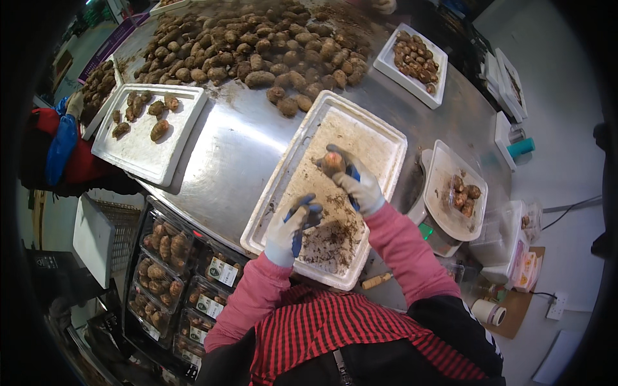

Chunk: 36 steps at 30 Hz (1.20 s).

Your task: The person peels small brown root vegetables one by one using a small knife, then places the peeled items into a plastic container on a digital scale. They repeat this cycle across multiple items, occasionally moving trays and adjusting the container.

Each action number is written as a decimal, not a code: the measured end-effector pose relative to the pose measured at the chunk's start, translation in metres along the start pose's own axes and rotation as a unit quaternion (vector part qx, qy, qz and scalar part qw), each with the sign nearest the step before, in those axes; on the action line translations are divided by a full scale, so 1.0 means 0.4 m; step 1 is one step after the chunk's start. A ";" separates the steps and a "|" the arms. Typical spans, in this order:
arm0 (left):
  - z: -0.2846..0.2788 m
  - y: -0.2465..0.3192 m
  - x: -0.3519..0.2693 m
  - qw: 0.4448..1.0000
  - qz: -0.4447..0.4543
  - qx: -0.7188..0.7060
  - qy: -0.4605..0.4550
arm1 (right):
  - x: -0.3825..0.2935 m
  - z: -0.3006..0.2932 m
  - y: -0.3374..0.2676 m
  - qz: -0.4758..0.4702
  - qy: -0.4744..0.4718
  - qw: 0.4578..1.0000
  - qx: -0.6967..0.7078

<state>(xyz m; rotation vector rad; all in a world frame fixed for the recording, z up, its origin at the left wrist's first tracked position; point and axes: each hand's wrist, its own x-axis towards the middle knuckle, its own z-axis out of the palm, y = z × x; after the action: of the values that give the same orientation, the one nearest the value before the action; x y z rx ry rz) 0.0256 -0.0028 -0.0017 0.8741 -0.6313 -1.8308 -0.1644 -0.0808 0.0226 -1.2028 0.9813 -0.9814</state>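
My right hand, in a white and blue work glove, grips a brown taro corm with a pinkish end. It is above a white foam tray strewn with dirt and root scraps. My left hand, gloved alike, is lower left over the same tray; its fingers are curled and slightly apart, with no corm seen in them. To the right, a kitchen scale's white pan bears a clear plastic box with several corms.
A large heap of taro corms covers the far metal table. Foam trays with corms stand at left and upper right. A wooden handle lies near the tray. Packed boxes fill a black crate. A co-worker's blue sleeve is at left.
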 end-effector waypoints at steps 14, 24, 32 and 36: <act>0.092 -0.162 -0.046 0.986 0.041 -0.051 -0.150 | -0.304 0.035 -0.005 -0.174 0.116 0.941 -0.265; 0.053 -0.225 -0.077 0.917 -0.205 -0.337 -0.052 | -0.283 -0.050 0.042 0.082 0.134 0.959 -0.235; 0.038 -0.271 -0.081 0.962 -0.045 -0.193 -0.187 | -0.346 0.027 0.037 -0.144 0.042 0.936 -0.317; 0.040 -0.256 -0.090 0.968 -0.077 -0.207 -0.121 | -0.340 0.047 0.026 -0.178 0.079 0.931 -0.309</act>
<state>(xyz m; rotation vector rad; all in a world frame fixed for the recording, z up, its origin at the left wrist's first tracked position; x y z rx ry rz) -0.0334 0.0710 -0.0575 0.4346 -0.3126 -2.1271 -0.1835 0.0557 0.0243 -1.9006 1.2820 -1.1005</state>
